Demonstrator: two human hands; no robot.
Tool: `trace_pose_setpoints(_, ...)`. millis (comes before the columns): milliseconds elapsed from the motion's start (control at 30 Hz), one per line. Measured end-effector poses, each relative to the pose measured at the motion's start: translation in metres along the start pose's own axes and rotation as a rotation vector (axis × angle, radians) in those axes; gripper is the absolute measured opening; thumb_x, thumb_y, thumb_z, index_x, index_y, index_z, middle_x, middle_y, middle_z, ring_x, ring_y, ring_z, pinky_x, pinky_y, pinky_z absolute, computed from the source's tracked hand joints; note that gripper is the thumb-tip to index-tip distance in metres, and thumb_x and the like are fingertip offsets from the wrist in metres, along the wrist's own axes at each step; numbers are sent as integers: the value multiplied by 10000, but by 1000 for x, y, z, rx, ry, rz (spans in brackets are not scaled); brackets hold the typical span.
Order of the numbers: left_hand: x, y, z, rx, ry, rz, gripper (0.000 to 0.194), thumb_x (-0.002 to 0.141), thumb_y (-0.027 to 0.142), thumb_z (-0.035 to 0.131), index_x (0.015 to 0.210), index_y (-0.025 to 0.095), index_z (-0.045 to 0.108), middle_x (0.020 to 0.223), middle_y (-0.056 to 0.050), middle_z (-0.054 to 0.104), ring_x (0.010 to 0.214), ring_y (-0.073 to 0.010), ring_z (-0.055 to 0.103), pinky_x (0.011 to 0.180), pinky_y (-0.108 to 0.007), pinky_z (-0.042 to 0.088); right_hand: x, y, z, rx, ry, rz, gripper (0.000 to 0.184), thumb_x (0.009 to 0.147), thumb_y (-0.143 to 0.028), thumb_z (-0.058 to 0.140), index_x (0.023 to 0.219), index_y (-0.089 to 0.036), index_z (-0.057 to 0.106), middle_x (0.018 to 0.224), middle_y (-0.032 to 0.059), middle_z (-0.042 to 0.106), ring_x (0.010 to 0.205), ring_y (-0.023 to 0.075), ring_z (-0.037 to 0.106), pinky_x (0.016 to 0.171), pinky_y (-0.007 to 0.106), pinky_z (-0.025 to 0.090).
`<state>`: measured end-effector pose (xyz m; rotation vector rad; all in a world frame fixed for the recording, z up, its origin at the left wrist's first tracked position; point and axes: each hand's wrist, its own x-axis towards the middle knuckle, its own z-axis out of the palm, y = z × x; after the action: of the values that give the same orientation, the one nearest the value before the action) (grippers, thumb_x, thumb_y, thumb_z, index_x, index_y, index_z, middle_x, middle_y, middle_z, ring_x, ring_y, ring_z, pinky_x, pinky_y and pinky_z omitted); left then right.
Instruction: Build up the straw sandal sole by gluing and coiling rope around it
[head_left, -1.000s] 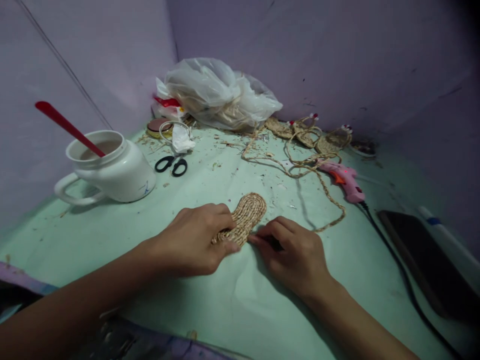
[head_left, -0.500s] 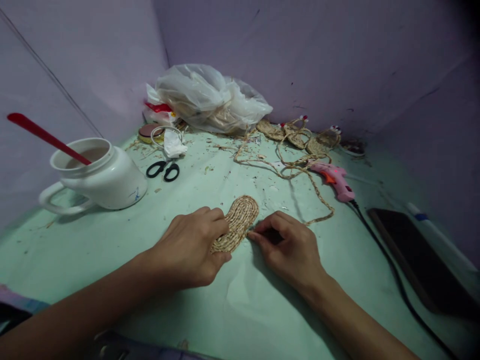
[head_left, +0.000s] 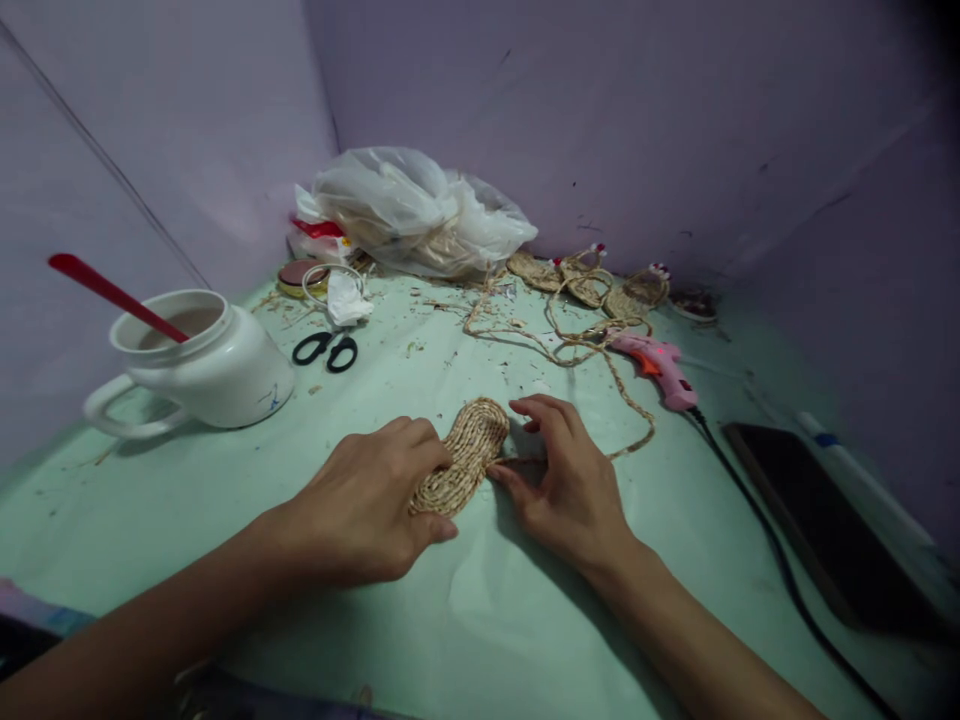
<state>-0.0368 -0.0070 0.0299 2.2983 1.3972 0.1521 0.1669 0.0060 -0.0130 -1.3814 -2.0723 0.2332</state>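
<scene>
A small sole-shaped piece of coiled straw cord (head_left: 474, 440) lies on the green table in front of me. My left hand (head_left: 386, 490) grips its left edge, with the thumb at the near end and the fingers curled over the side. At its right edge is my right hand (head_left: 562, 475), whose thumb tip presses the rim where the braided cord (head_left: 634, 440) joins. The index finger is raised and apart from that thumb. From the rim the cord passes behind my right hand and loops back across the table.
A pink glue gun (head_left: 656, 368) lies at the right, near a dark phone (head_left: 825, 520) and a white stick (head_left: 862, 475). Left stand a white mug (head_left: 217, 370) with a red handle in it and black scissors (head_left: 326, 350). A plastic bag (head_left: 420, 215) and straw soles (head_left: 585, 283) lie behind.
My right index finger has lifted away from the thumb, opening the pinch at the sole's edge. My left hand keeps its grip. The view has shifted slightly.
</scene>
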Motion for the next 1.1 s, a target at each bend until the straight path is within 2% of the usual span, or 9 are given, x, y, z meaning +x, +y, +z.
trace_pose_setpoints(100,2,1,1,-99,135,-101,361,706,420,638,982,211,535,1061,-51,549,902,-211,543,775,-359,441,0,-1,1,-7,-18,28,530,703,-241,646,1192,-193,447,1187,143,522,919,262,594,659,383,525)
trace_pose_setpoints(167,7,4,4,-71,200,-152,441,707,483,617,1031,197,529,1088,-79,541,954,-247,533,822,-402,435,-1,-3,2,-26,-19,39,534,705,-244,643,1198,-187,445,1194,143,517,893,255,600,645,381,526)
trace_pose_setpoints(267,15,12,8,68,149,-154,454,707,509,601,1016,178,565,1034,-106,560,965,-301,522,849,-474,408,-2,-6,5,-42,-13,50,524,718,-252,635,1200,-186,442,1194,142,516,870,247,605,639,380,526)
trace_pose_setpoints(400,23,19,11,181,108,-164,311,741,386,562,950,159,595,964,-122,576,932,-317,524,824,-497,405,-3,-6,6,3,-5,55,481,743,-222,609,1192,-179,441,1163,143,523,876,238,602,641,364,524)
trace_pose_setpoints(567,24,14,12,107,134,-184,320,742,411,559,950,169,585,979,-109,575,957,-308,517,851,-492,393,-6,-3,5,68,-10,55,477,747,-227,618,1187,-174,440,1143,146,516,922,240,584,678,361,527)
trace_pose_setpoints(667,22,10,13,73,127,-176,292,775,409,524,944,182,594,965,-89,572,936,-285,522,849,-478,389,-7,-1,3,44,-25,57,472,745,-280,636,1171,-190,455,1142,129,524,902,238,595,652,351,528)
trace_pose_setpoints(767,21,9,14,54,143,-169,315,748,425,557,947,184,596,973,-81,569,935,-277,516,856,-465,384,-8,0,1,4,-40,18,469,739,-322,647,1155,-202,467,1111,108,551,882,240,605,648,354,528)
trace_pose_setpoints(933,18,12,21,50,198,-132,295,716,349,567,959,183,577,966,-85,553,958,-277,489,872,-456,369,-11,3,-3,-35,-95,-15,416,769,-268,609,1153,-214,459,1071,90,577,857,220,613,668,345,521)
trace_pose_setpoints(1100,16,15,24,24,218,-145,282,699,298,545,958,188,567,964,-90,541,952,-278,475,877,-468,358,-17,3,-6,-76,-51,-13,281,779,-266,604,1030,-217,488,895,46,603,728,181,609,570,279,482)
